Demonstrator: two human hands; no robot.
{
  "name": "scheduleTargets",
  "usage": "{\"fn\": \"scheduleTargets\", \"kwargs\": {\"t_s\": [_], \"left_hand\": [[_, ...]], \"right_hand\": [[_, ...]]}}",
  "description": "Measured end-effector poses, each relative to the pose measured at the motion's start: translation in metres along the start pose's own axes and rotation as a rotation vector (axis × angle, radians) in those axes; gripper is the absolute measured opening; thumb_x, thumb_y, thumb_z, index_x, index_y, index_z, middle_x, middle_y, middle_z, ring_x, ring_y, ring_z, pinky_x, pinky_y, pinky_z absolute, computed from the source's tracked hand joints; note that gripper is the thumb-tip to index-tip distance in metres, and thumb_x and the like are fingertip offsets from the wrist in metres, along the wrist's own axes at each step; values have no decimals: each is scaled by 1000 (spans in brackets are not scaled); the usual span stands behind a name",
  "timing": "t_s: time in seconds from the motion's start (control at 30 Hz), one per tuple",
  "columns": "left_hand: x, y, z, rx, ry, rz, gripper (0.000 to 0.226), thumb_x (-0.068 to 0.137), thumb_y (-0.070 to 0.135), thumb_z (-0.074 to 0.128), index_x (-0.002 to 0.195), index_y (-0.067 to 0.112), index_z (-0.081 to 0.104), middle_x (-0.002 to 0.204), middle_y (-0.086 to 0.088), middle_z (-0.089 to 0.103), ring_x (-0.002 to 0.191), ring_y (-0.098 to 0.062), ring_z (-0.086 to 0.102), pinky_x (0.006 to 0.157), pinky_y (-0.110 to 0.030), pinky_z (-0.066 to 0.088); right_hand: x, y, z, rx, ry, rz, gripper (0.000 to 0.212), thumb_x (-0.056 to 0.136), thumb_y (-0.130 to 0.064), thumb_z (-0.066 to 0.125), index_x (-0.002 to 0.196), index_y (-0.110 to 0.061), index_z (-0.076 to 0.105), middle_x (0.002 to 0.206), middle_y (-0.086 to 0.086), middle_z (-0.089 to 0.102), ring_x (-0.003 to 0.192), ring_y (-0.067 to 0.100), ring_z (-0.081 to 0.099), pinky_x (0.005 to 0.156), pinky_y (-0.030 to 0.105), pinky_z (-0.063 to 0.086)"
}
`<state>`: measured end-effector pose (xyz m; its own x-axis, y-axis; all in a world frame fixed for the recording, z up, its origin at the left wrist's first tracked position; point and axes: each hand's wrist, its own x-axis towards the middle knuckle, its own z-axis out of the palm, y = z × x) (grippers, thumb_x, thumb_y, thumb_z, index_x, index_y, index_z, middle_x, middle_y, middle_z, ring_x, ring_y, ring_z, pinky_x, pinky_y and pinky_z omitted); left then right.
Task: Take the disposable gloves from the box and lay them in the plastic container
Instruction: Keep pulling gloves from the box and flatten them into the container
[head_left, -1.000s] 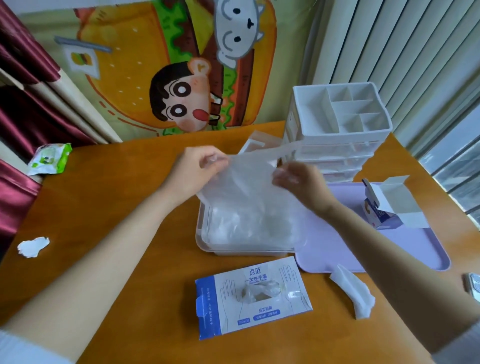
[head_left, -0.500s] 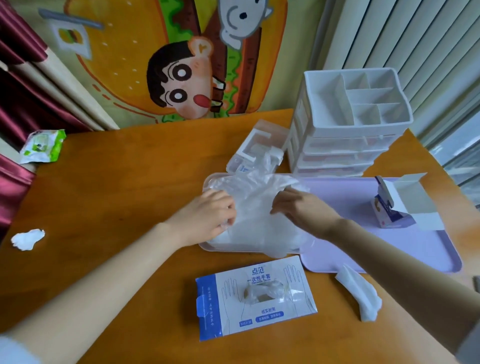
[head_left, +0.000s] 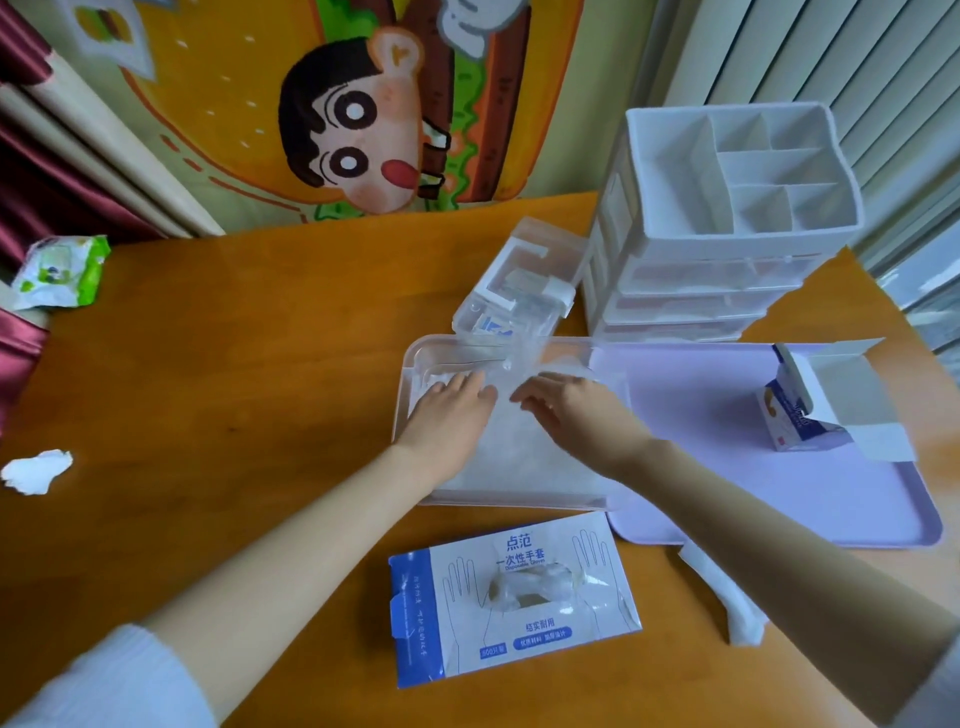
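orange tabletop (head_left: 234, 364): both flat, spread hands, left hand (head_left: 449, 415) and right hand (head_left: 576, 415), press disposable gloves (head_left: 519, 452) into the plastic container (head_left: 410, 364); glove box (head_left: 514, 597), long axis left-right, lies lower centre, about equally near both.

The near right corner of the container (head_left: 415, 374) is hidden by the right forearm. The gloves (head_left: 524, 452) inside cannot be counted, the film being too clear. The napkin (head_left: 727, 597) is partly covered. The drawers' (head_left: 701, 296) contents are blurred.
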<state>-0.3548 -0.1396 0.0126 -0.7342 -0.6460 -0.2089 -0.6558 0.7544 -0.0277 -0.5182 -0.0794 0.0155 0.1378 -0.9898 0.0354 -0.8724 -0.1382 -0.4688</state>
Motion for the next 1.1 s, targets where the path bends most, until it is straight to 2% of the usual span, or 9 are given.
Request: {"fn": "scheduleTargets", "kwargs": {"t_s": [0.03,0.1,0.27,0.47,0.57,0.73,0.9,1.0,1.1], "left_hand": [[4,4,4,6,6,-19,43,93,-1,42,135,9,39,128,-11,43,119,-25,45,98,-34,38],[12,10,15,36,-63,-57,47,96,7,41,142,10,30,134,-14,37,124,-28,40,100,-36,36],[22,10,36,78,-336,-113,62,94,25,54,147,15,23,151,-16,16,140,-37,17,112,-50,22],[27,3,49,64,-426,-89,75,85,16,65,145,17,19,146,-14,18,133,-38,25,104,-44,35],[30,-1,51,58,-469,-69,85,84,19,68,147,18,12,147,-14,15,134,-37,26,100,-40,41],[34,-2,56,43,-499,-83,93,85,10,65,151,21,1,153,-13,6,138,-36,21,91,-35,50],[37,-2,57,74,-498,-74,95,83,4,64,152,21,0,153,-13,5,138,-36,22,90,-34,50],[35,-1,52,82,-499,-59,88,84,11,66,150,17,8,152,-14,11,136,-36,26,94,-36,48],[32,0,42,127,-445,-21,69,87,13,62,145,11,24,146,-14,27,133,-33,33,103,-41,38]], "right_hand": [[3,-3,3,-15,54,-12,23,92,-4,54,108,-13,68,100,5,68,85,25,65,68,29,48],[10,-3,17,-107,17,-15,30,88,3,54,111,-13,65,102,7,65,90,26,63,66,35,51],[21,11,46,-338,-296,144,36,98,-23,48,132,-12,43,132,7,45,120,24,48,88,35,46],[19,29,48,-521,-400,271,69,87,-38,62,141,-11,28,143,10,31,129,27,36,99,35,38],[16,33,49,-540,-433,273,77,86,-32,66,145,-11,21,147,10,23,132,26,32,103,33,35],[20,40,62,-534,-487,250,78,89,-31,60,149,-14,13,154,13,14,139,29,24,114,34,21],[21,41,63,-542,-500,228,72,94,-21,53,150,-14,9,156,13,8,143,28,15,116,35,14],[18,37,57,-489,-475,229,62,94,-16,49,148,-10,18,154,13,17,141,27,22,115,33,19],[12,26,43,-452,-462,247,58,94,-27,54,142,-6,30,149,12,29,134,26,34,106,33,32]]}}
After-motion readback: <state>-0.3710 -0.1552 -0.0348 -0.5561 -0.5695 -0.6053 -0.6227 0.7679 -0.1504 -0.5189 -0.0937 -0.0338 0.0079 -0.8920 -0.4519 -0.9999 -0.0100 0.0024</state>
